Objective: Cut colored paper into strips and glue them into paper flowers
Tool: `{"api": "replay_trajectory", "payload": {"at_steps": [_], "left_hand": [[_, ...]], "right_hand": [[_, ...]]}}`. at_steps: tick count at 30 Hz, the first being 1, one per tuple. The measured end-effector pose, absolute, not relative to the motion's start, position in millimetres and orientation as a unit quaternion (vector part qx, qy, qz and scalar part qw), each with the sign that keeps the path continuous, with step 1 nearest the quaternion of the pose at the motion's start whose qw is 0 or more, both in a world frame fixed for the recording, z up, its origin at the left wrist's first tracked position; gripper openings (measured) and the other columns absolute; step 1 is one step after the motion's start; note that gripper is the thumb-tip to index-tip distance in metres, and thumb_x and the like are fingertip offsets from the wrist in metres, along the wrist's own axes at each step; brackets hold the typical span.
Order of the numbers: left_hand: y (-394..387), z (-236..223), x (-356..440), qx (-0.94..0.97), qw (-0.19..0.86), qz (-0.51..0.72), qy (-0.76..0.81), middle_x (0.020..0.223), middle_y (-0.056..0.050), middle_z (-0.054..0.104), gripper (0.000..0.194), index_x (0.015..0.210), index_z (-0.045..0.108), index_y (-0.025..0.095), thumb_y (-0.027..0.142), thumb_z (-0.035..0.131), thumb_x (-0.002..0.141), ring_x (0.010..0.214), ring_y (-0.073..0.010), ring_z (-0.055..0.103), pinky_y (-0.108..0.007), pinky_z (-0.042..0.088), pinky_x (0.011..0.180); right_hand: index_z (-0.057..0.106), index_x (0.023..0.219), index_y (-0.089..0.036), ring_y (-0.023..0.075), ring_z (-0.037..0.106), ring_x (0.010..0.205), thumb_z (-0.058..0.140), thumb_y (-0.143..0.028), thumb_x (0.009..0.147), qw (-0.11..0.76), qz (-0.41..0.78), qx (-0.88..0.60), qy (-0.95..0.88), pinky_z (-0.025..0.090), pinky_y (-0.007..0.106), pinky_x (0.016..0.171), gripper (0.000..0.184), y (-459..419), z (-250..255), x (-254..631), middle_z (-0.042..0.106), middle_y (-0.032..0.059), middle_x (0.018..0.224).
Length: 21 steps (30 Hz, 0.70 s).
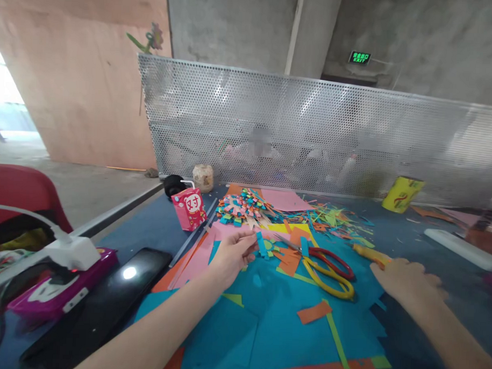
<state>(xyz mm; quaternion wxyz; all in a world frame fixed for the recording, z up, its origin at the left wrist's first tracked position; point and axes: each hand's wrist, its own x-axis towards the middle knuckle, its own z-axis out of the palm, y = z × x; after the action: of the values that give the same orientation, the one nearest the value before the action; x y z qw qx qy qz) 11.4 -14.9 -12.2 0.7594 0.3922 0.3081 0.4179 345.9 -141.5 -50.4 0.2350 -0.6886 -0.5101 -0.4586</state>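
Observation:
My left hand (234, 257) pinches a small blue paper strip (262, 244) between thumb and fingertips, above the blue paper sheets (220, 329). At the right, my right hand (410, 284) is closed around the rear end of a slim yellow tube-like tool (370, 254); its exact kind is unclear. Between the hands lie scissors (327, 268) with one red and one yellow handle, blades spread over orange paper scraps (287, 261). Beyond my left hand sits a bunch of fringed, multicoloured paper pieces (245, 206).
A red drink carton (190, 208) with a straw, a black phone (104, 303) and a purple power strip (64, 291) stand or lie on the left. Thin paper offcuts (333, 217) pile up at the back. A yellow can (402, 194) is near the perforated metal screen (312, 133).

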Motion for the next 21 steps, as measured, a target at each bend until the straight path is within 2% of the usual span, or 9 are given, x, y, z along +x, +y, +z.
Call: {"api": "replay_trajectory", "payload": {"at_steps": [2, 3, 5, 8, 11, 15, 17, 19, 21], "left_hand": [[-16.1, -12.9, 13.0, 0.418, 0.749, 0.418, 0.298, 0.051, 0.003, 0.055, 0.023, 0.072, 0.059, 0.012, 0.020, 0.073, 0.056, 0.047, -0.0068, 0.052, -0.016, 0.036, 0.041], [-16.8, -13.4, 14.0, 0.432, 0.745, 0.414, 0.294, 0.052, 0.002, 0.055, 0.026, 0.074, 0.059, 0.012, 0.021, 0.073, 0.055, 0.048, -0.0071, 0.052, -0.016, 0.035, 0.041], [-17.9, -14.7, 15.9, 0.458, 0.741, 0.400, 0.285, 0.053, 0.001, 0.057, 0.031, 0.075, 0.058, 0.012, 0.024, 0.075, 0.052, 0.050, -0.0081, 0.054, -0.016, 0.035, 0.041], [-18.7, -17.1, 16.7, 0.476, 0.739, 0.386, 0.278, 0.051, 0.002, 0.056, 0.036, 0.075, 0.058, 0.012, 0.028, 0.076, 0.049, 0.048, -0.0078, 0.052, -0.017, 0.036, 0.042], [-18.8, -20.1, 16.2, 0.484, 0.737, 0.383, 0.274, 0.049, 0.003, 0.056, 0.038, 0.075, 0.057, 0.013, 0.030, 0.076, 0.048, 0.047, -0.0077, 0.051, -0.017, 0.037, 0.042], [-18.1, -23.4, 17.8, 0.497, 0.733, 0.374, 0.275, 0.049, 0.003, 0.055, 0.037, 0.075, 0.056, 0.013, 0.030, 0.075, 0.049, 0.047, -0.0078, 0.051, -0.018, 0.038, 0.042], [-16.8, -23.1, 18.5, 0.513, 0.722, 0.368, 0.283, 0.051, 0.002, 0.056, 0.034, 0.076, 0.055, 0.013, 0.030, 0.073, 0.053, 0.048, -0.0085, 0.052, -0.018, 0.038, 0.042], [-14.4, -21.0, 17.4, 0.560, 0.678, 0.372, 0.297, 0.055, 0.000, 0.058, 0.028, 0.078, 0.055, 0.013, 0.031, 0.068, 0.060, 0.051, -0.0099, 0.054, -0.018, 0.038, 0.044], [-11.1, -18.2, 13.8, 0.638, 0.582, 0.386, 0.323, 0.061, -0.003, 0.061, 0.024, 0.082, 0.055, 0.014, 0.033, 0.060, 0.069, 0.057, -0.0123, 0.057, -0.020, 0.039, 0.045]], "right_hand": [[0.053, 0.043, -0.019, 0.0296, 0.054, 0.048, 0.055, -0.041, 0.070, 0.205, -0.456, -0.727, -0.470, 0.036, 0.043, 0.041, 0.035, -138.0, -34.9, 321.4, 0.046, 0.0072, 0.042], [0.059, 0.054, -0.018, 0.0289, 0.057, 0.053, 0.055, -0.042, 0.070, 0.202, -0.443, -0.722, -0.490, 0.040, 0.044, 0.044, 0.030, -134.4, -25.5, 303.3, 0.054, 0.0096, 0.052], [0.064, 0.078, -0.018, 0.0244, 0.062, 0.067, 0.053, -0.038, 0.074, 0.227, -0.288, -0.676, -0.640, 0.048, 0.039, 0.056, 0.023, -124.6, -5.6, 259.3, 0.065, 0.0096, 0.075], [0.063, 0.090, -0.020, 0.0179, 0.063, 0.073, 0.052, -0.033, 0.078, 0.287, -0.095, -0.630, -0.715, 0.050, 0.031, 0.064, 0.021, -107.3, 16.1, 196.2, 0.067, 0.0057, 0.085], [0.064, 0.090, -0.020, 0.0177, 0.063, 0.071, 0.058, -0.028, 0.074, 0.307, -0.019, -0.612, -0.728, 0.050, 0.030, 0.062, 0.019, -90.9, 18.9, 161.9, 0.068, 0.0045, 0.081], [0.065, 0.074, -0.019, 0.0142, 0.062, 0.064, 0.058, -0.017, 0.071, 0.353, 0.051, -0.575, -0.736, 0.049, 0.025, 0.060, 0.008, -77.2, 7.5, 153.5, 0.068, 0.0012, 0.073], [0.064, 0.068, -0.019, 0.0139, 0.061, 0.063, 0.055, -0.016, 0.072, 0.374, 0.068, -0.569, -0.729, 0.048, 0.024, 0.059, 0.010, -76.1, 5.5, 155.1, 0.067, 0.0003, 0.070], [0.063, 0.066, -0.019, 0.0150, 0.061, 0.063, 0.054, -0.018, 0.071, 0.390, 0.073, -0.582, -0.710, 0.047, 0.025, 0.059, 0.010, -77.2, 7.8, 158.9, 0.066, 0.0004, 0.067], [0.062, 0.065, -0.019, 0.0162, 0.060, 0.061, 0.055, -0.023, 0.070, 0.409, 0.099, -0.607, -0.674, 0.047, 0.027, 0.058, 0.009, -77.5, 11.7, 165.9, 0.065, 0.0008, 0.065]]}}
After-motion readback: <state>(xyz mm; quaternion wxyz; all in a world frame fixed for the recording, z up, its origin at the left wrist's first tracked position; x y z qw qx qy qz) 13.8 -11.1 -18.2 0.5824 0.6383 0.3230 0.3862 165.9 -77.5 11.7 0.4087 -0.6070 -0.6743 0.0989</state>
